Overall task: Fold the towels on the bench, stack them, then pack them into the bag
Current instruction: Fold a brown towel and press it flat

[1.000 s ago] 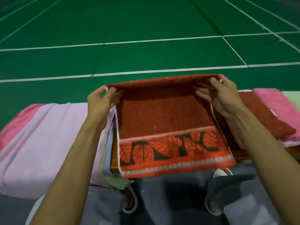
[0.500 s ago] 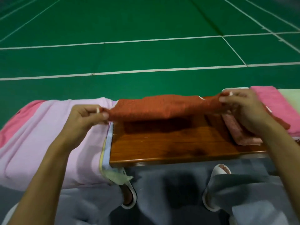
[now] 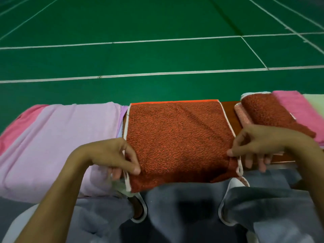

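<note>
Rust-red terry towel (image 3: 178, 137), white-edged, folded flat, hands pinching corners

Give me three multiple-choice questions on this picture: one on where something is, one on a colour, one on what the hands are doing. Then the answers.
1. Where does the lilac towel lie relative to the red towel?
A) to its left B) to its right C) on top of it
2. What colour is the floor?
A) blue B) green C) grey
3. What are the left hand and right hand doing?
A) both lie flat and open B) only the left grips C) each pinches a near corner of the red towel

Answers: 1 A, the lilac towel is spread left of the red one; 2 B, green with white lines; 3 C, thumb and fingers close on each near corner.
</note>
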`<state>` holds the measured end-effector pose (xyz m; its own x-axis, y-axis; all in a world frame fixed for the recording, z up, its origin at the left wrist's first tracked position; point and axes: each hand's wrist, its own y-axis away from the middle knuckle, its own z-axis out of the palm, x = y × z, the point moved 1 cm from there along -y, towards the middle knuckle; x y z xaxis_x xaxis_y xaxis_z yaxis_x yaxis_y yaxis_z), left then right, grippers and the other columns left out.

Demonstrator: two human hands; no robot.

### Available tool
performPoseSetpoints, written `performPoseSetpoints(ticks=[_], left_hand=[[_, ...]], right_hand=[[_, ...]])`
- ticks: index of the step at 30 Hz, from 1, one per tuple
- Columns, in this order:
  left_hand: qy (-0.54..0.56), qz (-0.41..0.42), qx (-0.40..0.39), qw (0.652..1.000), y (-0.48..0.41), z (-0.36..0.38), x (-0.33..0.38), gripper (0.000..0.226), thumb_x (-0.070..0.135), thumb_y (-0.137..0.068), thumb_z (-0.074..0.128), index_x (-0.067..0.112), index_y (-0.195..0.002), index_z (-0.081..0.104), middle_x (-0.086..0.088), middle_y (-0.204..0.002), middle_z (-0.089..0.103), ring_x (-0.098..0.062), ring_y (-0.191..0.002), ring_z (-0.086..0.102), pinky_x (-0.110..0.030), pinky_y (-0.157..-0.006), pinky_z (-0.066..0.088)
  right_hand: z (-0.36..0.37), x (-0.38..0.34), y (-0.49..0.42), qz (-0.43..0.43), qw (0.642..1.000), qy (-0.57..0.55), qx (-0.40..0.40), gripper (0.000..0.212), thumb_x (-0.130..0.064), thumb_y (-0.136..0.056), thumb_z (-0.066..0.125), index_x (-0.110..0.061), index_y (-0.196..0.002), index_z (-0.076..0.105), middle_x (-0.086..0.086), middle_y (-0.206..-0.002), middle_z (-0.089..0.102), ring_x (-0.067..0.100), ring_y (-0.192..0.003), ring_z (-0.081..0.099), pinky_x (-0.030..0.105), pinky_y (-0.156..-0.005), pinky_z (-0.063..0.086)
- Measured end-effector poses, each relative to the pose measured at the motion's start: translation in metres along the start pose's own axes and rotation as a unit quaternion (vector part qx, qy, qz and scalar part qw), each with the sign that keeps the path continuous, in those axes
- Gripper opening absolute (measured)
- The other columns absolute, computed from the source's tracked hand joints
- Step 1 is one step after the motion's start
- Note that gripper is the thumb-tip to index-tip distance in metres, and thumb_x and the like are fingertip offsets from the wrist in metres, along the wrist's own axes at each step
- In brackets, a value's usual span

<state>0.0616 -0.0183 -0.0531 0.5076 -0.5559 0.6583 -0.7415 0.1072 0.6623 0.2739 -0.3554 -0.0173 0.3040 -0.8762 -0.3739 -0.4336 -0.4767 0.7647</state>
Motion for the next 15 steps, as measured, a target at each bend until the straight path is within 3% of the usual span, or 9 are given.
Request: performPoseSetpoints(ticks=[2,4,6,7,9,11,13,15], left_hand=[[0.030,0.059,0.138,0.988,-0.010,0.000,0.007,0.024,0.036,-0.088,0.079,0.013,-0.084,0.080,-0.015,-0.058,0.067,-0.019,-0.047,0.058,-0.021,-0.052,0.047],[0.015,0.116,0.331,0.936,-0.031,0.003,0.009,0.028,0.038,-0.092,0.075,0.016,-0.074,0.077,-0.004,-0.058,0.068,-0.014,-0.052,0.060,-0.025,-0.061,0.047],[-0.032,0.157,0.474,0.866,-0.054,0.012,0.014,0.016,0.032,-0.096,0.071,0.023,-0.084,0.077,0.007,-0.078,0.075,-0.004,-0.072,0.067,-0.029,-0.073,0.051],[-0.066,0.173,0.501,0.846,-0.065,0.019,0.018,0.015,0.033,-0.098,0.066,0.023,-0.100,0.078,0.007,-0.096,0.077,-0.005,-0.089,0.069,-0.032,-0.084,0.053],[-0.145,0.184,0.480,0.845,-0.087,0.036,0.022,0.042,0.038,-0.101,0.053,0.017,-0.134,0.066,-0.003,-0.134,0.067,-0.020,-0.127,0.059,-0.040,-0.111,0.044],[-0.201,0.164,0.436,0.862,-0.101,0.053,0.026,0.060,0.046,-0.103,0.036,0.017,-0.155,0.045,-0.005,-0.161,0.043,-0.024,-0.152,0.031,-0.043,-0.125,0.024],[-0.254,0.133,0.404,0.869,-0.111,0.066,0.026,0.069,0.052,-0.103,0.018,0.021,-0.163,0.026,-0.002,-0.171,0.020,-0.021,-0.159,0.007,-0.045,-0.129,0.012],[-0.302,0.101,0.399,0.860,-0.117,0.072,0.019,0.070,0.056,-0.102,0.009,0.026,-0.165,0.015,0.000,-0.173,0.006,-0.020,-0.159,-0.004,-0.046,-0.129,0.006]], right_hand=[[-0.001,-0.007,-0.003,-0.026,0.995,0.019,0.098,0.034,-0.049,-0.089,0.071,-0.016,-0.089,0.078,0.011,-0.073,0.075,0.031,-0.061,0.072,0.035,-0.057,0.054],[0.002,-0.013,-0.022,-0.055,0.959,0.080,0.267,0.032,-0.051,-0.090,0.071,-0.021,-0.084,0.079,0.012,-0.084,0.070,0.034,-0.081,0.072,0.042,-0.078,0.058],[0.016,-0.027,-0.048,-0.077,0.902,0.114,0.409,0.031,-0.053,-0.094,0.061,-0.025,-0.097,0.077,0.012,-0.104,0.074,0.034,-0.100,0.068,0.041,-0.090,0.055],[0.025,-0.035,-0.061,-0.108,0.888,0.111,0.434,0.037,-0.052,-0.095,0.054,-0.025,-0.111,0.073,0.010,-0.113,0.074,0.033,-0.107,0.067,0.043,-0.094,0.054],[0.048,-0.051,-0.086,-0.175,0.891,0.108,0.404,0.054,-0.050,-0.096,0.042,-0.022,-0.141,0.057,0.009,-0.144,0.059,0.031,-0.133,0.054,0.046,-0.110,0.045],[0.073,-0.064,-0.105,-0.211,0.897,0.144,0.360,0.066,-0.050,-0.098,0.031,-0.023,-0.158,0.034,0.006,-0.167,0.027,0.027,-0.154,0.023,0.050,-0.124,0.024],[0.092,-0.069,-0.117,-0.209,0.897,0.191,0.339,0.070,-0.050,-0.099,0.019,-0.024,-0.164,0.016,0.003,-0.172,0.004,0.023,-0.159,0.000,0.054,-0.127,0.009],[0.097,-0.063,-0.122,-0.199,0.893,0.218,0.340,0.072,-0.053,-0.098,0.008,-0.026,-0.165,0.007,0.001,-0.172,-0.004,0.021,-0.158,-0.010,0.054,-0.127,0.003]])
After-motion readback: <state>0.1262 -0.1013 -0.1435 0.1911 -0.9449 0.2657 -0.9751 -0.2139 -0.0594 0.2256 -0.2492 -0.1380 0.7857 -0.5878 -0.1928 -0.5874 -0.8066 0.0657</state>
